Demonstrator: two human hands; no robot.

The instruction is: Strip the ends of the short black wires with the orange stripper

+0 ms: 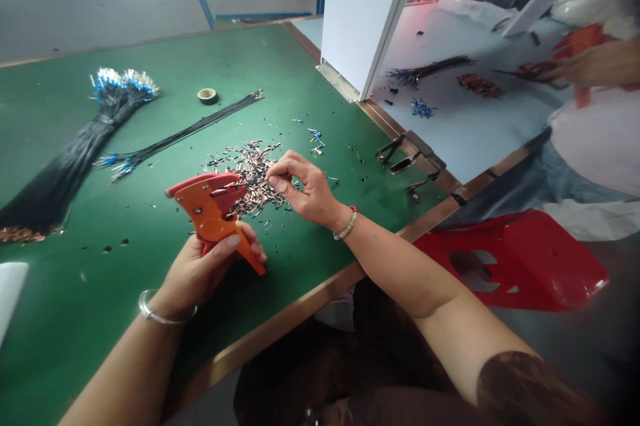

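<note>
The orange-and-red hand crimping tool (210,209) sits in the left hand (200,273), above the green-topped workbench (95,293) and just beside the loose pile of short copper-coloured terminal pieces (253,176). The left fingers are closed around the tool's lower grip, with the thumb (225,243) laid across its orange body; the tool's jaws point toward the pile and stand slightly apart. The right hand (300,189) is over the pile's near edge, its thumb and forefinger brought together in a pinch and its remaining fingers loosely curled. A small piece may be held in that pinch, but the view is too poor to confirm it. Further up the bench lie a thick bundle of black wires with blue ends (65,159), a thinner black wire bundle (180,129) and a roll of tape (207,96). At upper right, a co-worker's hand (590,63) is at a separate pale surface, well apart, holding a small orange object.
</note>
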